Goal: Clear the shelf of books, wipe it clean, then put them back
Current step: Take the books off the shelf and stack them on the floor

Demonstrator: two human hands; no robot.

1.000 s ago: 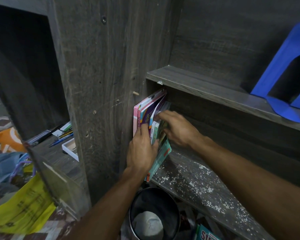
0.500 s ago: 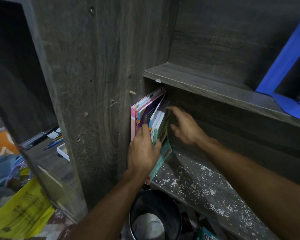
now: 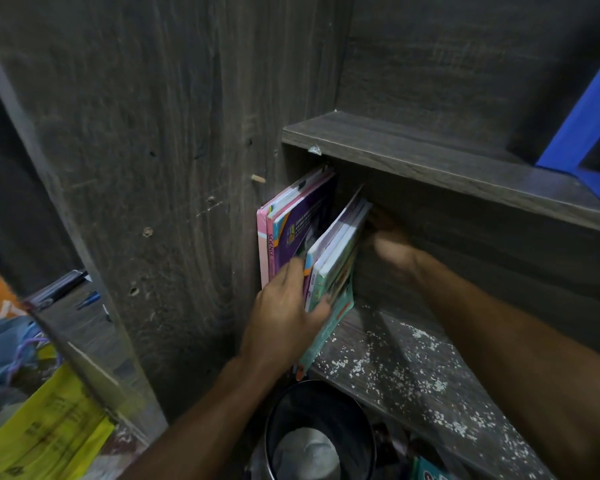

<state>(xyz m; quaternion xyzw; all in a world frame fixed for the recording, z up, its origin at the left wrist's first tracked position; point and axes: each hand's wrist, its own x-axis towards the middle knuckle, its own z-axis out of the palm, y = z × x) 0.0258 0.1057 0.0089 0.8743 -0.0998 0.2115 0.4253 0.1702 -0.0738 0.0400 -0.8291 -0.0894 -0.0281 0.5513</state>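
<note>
Grey wood-grain shelf (image 3: 413,368), its board flecked with white, carrying the books (image 3: 305,237) at its left end, hard against the side panel (image 3: 187,168). Two upright books (image 3: 274,244), pink and purple, stand flush to the panel. A leaning bundle (image 3: 340,251) of thinner volumes tilts rightward off them, its lowest teal cover overhanging the shelf's front edge above a bin (image 3: 319,434).

Left hand (image 3: 281,313): grip closed on the bundle's lower corner, fingers between bundle and purple cover, thumb across the front.

Right hand (image 3: 392,249): reaches in beyond the bundle, under the upper board (image 3: 430,157). It is blurred and its fingertips are hidden by the covers, so whether its grip is open or closed cannot be told.

Judged step: clearing, since the flecked board looks unwiped and these volumes are on it.

Next move, as judged: the right hand must close on the bundle's far face. Both hands then draw it forward and out, low enough to pass under the upper board, with the thin covers squeezed together so that none slides towards the bin.
</note>
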